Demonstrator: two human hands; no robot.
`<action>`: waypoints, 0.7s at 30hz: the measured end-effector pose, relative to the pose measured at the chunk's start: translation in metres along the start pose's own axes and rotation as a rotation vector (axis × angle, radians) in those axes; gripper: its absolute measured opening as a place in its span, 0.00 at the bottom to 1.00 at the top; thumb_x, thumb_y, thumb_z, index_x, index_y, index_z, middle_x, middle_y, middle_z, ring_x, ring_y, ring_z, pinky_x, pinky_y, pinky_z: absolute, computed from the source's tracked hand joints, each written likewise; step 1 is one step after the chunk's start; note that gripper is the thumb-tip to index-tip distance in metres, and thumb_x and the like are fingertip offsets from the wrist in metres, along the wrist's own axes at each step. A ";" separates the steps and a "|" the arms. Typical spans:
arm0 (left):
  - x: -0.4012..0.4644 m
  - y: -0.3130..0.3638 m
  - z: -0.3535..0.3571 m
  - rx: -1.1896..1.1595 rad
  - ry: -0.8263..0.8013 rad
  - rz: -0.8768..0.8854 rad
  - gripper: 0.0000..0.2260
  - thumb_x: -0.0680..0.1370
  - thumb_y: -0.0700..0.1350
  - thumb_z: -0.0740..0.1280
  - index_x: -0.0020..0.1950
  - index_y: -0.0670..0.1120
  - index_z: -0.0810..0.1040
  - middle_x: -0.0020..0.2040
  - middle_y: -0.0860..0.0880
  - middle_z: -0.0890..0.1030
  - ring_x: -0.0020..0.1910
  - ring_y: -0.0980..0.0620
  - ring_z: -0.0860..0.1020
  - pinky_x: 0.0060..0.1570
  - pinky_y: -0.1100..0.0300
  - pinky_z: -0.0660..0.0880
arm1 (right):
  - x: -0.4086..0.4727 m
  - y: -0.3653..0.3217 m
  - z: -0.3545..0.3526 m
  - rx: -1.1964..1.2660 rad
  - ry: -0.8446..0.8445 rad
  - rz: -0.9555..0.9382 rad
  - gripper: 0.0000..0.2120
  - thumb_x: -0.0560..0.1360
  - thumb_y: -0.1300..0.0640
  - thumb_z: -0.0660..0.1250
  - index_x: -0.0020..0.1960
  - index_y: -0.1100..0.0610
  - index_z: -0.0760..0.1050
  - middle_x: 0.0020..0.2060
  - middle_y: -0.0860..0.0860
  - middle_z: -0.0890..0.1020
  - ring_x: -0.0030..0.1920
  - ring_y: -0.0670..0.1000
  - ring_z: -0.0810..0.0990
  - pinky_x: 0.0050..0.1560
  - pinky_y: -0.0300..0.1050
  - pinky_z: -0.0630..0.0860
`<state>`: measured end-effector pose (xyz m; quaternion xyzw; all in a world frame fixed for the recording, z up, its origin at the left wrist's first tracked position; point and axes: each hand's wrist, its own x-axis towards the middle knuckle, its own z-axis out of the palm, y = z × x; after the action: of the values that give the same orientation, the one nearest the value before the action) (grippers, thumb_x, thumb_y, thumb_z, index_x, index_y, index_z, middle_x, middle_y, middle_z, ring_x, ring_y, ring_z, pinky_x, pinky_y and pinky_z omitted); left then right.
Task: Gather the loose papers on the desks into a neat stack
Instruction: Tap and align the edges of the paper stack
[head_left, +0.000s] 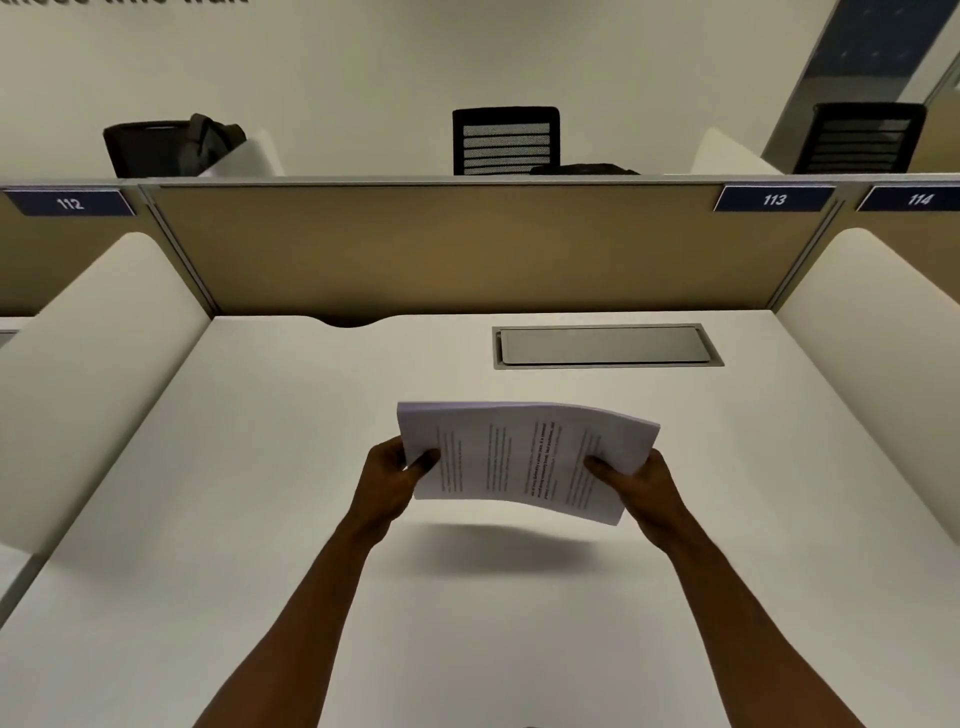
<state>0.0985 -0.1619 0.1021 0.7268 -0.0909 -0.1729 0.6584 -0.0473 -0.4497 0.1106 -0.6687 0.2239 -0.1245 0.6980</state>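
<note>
- The stack of papers (524, 460) hangs in the air between my two hands, above the bare white counter (270, 467); its shadow falls on the surface straight below, so nothing touches yet.
- Its long axis runs left to right across me, the printed face turned up toward me, and the sheets bow a little in the middle.
- My left hand (387, 480) is closed on the left short edge, thumb on top, fingers hidden beneath.
- My right hand (641, 491) is closed on the right short edge the same way, and sits slightly lower.
- Both hands are equally near; neither is free.
- I see no loose sheets left on this counter, so I judge the next move is lowering the stack flat, edges squared.
</note>
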 end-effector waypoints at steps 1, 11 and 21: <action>0.000 -0.006 0.001 0.014 0.001 -0.010 0.07 0.77 0.41 0.71 0.55 0.47 0.83 0.51 0.49 0.86 0.50 0.53 0.84 0.48 0.62 0.78 | -0.002 0.005 0.000 -0.022 0.014 0.000 0.15 0.67 0.57 0.77 0.53 0.53 0.81 0.49 0.54 0.85 0.51 0.57 0.84 0.52 0.57 0.81; 0.003 -0.032 0.015 0.078 0.063 -0.074 0.09 0.78 0.41 0.70 0.57 0.45 0.81 0.51 0.47 0.85 0.52 0.45 0.82 0.46 0.59 0.77 | -0.011 0.040 0.007 -0.079 0.157 0.059 0.12 0.70 0.62 0.76 0.50 0.51 0.80 0.48 0.55 0.85 0.50 0.55 0.83 0.51 0.55 0.81; -0.003 -0.037 0.012 0.155 0.071 -0.086 0.09 0.78 0.40 0.69 0.58 0.45 0.80 0.52 0.48 0.84 0.52 0.48 0.82 0.48 0.59 0.77 | -0.007 0.056 0.004 -0.152 0.158 0.077 0.18 0.70 0.61 0.76 0.59 0.57 0.78 0.50 0.56 0.84 0.52 0.56 0.82 0.52 0.55 0.82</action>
<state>0.0882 -0.1673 0.0653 0.7846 -0.0495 -0.1677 0.5949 -0.0581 -0.4389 0.0564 -0.6987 0.3124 -0.1328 0.6297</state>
